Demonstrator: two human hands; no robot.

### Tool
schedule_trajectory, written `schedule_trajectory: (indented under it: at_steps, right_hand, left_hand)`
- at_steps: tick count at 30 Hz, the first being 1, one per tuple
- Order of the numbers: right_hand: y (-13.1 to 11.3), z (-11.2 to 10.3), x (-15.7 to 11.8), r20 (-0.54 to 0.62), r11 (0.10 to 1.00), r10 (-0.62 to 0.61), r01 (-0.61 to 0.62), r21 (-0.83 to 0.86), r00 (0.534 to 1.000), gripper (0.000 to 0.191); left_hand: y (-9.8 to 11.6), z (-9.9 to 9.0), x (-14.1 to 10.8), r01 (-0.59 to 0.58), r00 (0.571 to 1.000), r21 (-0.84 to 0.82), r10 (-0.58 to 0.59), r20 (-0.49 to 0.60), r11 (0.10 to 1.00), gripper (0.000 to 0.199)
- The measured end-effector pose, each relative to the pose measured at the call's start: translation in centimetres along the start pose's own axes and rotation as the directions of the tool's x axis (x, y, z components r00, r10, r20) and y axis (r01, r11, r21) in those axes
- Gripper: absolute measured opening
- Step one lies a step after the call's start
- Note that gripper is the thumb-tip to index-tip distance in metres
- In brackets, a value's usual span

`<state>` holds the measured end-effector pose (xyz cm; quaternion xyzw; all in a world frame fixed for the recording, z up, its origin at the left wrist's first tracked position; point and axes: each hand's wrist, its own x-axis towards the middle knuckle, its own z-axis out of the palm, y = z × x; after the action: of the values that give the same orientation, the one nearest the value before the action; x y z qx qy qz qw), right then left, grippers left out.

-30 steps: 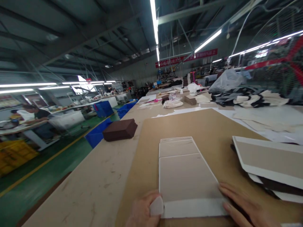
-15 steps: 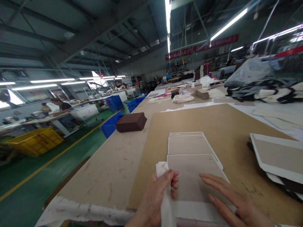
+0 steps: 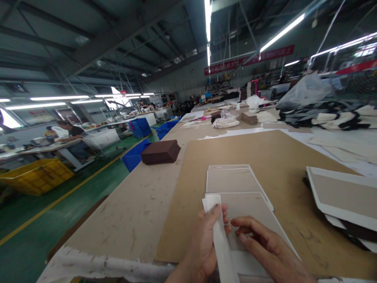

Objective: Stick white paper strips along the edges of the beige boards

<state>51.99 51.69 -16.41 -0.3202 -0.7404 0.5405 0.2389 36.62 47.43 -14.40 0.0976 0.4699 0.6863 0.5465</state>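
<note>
Long white strips (image 3: 221,243) are gripped in my left hand (image 3: 206,239), its thumb pressed on top. To the right, my right hand (image 3: 265,245) is held with its fingers curved and apart, nothing visible between them. It hovers over a beige panel with white borders (image 3: 250,204) near the table's front edge. Behind that panel, another similar beige panel (image 3: 228,180) lies partly overlapped. All of them rest on a large brown board (image 3: 188,184).
A dark brown stack (image 3: 161,151) stands at the table's left edge, beside a blue bin (image 3: 134,155). At right lies a pile of white-edged panels (image 3: 344,196). Farther back are plastic bags (image 3: 306,92) and black-and-white cloth (image 3: 324,116). A person (image 3: 70,131) sits at far left.
My right hand has moved left, closer to my left hand, and its fingers have curled. The strips in my left hand have shifted slightly right and up over the panel.
</note>
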Motion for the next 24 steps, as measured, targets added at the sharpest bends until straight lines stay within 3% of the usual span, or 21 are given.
schedule_trajectory:
  at_steps: [5, 9, 13, 17, 20, 24]
  right_hand:
    - [0.4, -0.3, 0.2, -0.056, 0.991, 0.055, -0.048, 0.129, 0.997, 0.043]
    - [-0.1, -0.1, 0.4, -0.099, 0.958, 0.104, -0.073, 0.277, 0.99, 0.045]
    - [-0.9, 0.5, 0.9, -0.075, 0.863, 0.165, -0.107, 0.493, 0.983, 0.041]
    - [-0.8, 1.1, 1.5, -0.019, 0.727, 0.212, -0.145, 0.671, 0.977, 0.033]
    - [-0.4, 1.3, 2.1, 0.036, 0.652, 0.229, -0.181, 0.736, 0.973, 0.032]
    - [0.0, 1.5, 2.5, 0.044, 0.617, 0.24, -0.187, 0.764, 0.97, 0.032]
  left_hand:
    - [-0.4, 0.0, 0.3, -0.055, 0.998, 0.071, 0.055, 0.006, 0.996, 0.033]
    - [-0.5, 0.5, 0.6, -0.095, 0.995, 0.029, 0.094, 0.044, 0.995, 0.04]
    - [-0.9, 1.7, 0.5, -0.084, 0.988, -0.063, 0.091, 0.123, 0.994, 0.042]
    - [-1.6, 2.4, 0.2, -0.126, 0.984, -0.132, 0.141, 0.108, 0.983, 0.043]
    - [-2.0, 2.6, 0.1, -0.099, 0.99, -0.155, 0.113, 0.084, 0.983, 0.047]
    - [-2.7, 2.5, 0.2, -0.08, 0.991, -0.138, 0.093, 0.094, 0.987, 0.048]
